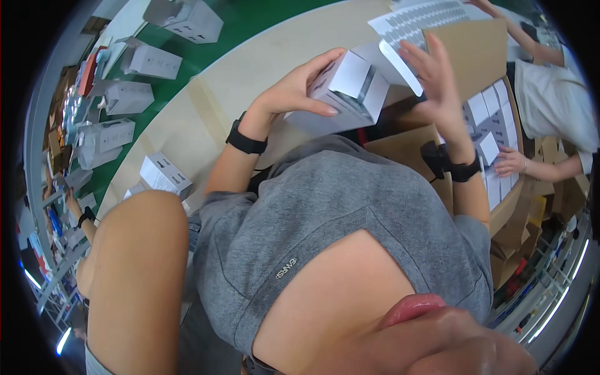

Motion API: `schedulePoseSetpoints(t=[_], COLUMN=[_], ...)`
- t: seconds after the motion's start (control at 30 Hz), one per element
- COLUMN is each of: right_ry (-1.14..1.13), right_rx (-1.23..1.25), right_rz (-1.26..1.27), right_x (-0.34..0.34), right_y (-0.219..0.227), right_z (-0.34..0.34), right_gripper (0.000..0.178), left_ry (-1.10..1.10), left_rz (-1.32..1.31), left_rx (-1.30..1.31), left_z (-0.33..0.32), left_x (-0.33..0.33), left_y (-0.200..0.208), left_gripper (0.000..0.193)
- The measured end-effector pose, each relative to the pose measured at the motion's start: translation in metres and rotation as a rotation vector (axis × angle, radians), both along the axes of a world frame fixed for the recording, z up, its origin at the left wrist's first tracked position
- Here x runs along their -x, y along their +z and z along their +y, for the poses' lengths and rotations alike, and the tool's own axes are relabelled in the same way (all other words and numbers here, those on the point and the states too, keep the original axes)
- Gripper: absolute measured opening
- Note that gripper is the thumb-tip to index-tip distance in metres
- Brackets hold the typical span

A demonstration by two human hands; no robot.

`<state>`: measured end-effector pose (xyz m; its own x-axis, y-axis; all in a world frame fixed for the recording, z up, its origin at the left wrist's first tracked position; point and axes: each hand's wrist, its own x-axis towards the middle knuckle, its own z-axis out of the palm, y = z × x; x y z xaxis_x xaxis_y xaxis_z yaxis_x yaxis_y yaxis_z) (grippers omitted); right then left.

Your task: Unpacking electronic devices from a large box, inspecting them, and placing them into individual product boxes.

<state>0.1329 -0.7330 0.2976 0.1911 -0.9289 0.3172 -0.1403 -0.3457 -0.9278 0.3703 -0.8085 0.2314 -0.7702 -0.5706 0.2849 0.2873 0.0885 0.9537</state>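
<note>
A white carton box is tilted above the table, its printed side toward the far left. My left hand grips it from the left, with the thumb across the near side and the fingers round the far side. A white flap with a rounded edge stands out from the box's right end. Just right of that flap is my right hand, raised with fingers stretched and apart, a little blurred. Nothing shows in its palm. Black bands circle both my wrists.
Beyond my right hand lies a sheet of grey labels. A large cardboard carton holds rows of white boxes; a co-worker's hand touches one. Open white boxes line a green belt. Another white box sits on the beige table.
</note>
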Motion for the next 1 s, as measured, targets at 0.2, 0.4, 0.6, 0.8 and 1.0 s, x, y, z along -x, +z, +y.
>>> schedulePoseSetpoints(t=[0.2, 0.4, 0.6, 0.8, 1.0], right_ry=[-0.069, -0.183, 0.112, 0.155, 0.061], right_rx=[-0.254, -0.010, 0.728, 0.742, 0.732], right_rz=[0.116, 0.133, 0.717, 0.950, 0.902], right_x=[-0.058, -0.063, -0.097, -0.073, -0.064], right_y=[-0.036, -0.047, -0.026, -0.046, -0.068], right_z=[-0.057, -0.097, -0.042, -0.049, -0.039], right_gripper=[0.031, 0.021, 0.020, 0.022, 0.016], left_ry=[0.355, 0.716, 0.710, 0.772, 1.149], left_rz=[-0.343, -0.832, -0.628, -0.751, -0.364], left_rx=[0.275, 0.458, 0.312, 0.251, 1.004], left_z=[-0.011, -0.016, -0.036, -0.023, -0.001], left_x=[-0.027, -0.024, -0.052, -0.060, -0.035], left_y=[-0.021, -0.024, -0.037, -0.036, -0.035], left_gripper=[0.080, 0.047, 0.043, 0.037, 0.014])
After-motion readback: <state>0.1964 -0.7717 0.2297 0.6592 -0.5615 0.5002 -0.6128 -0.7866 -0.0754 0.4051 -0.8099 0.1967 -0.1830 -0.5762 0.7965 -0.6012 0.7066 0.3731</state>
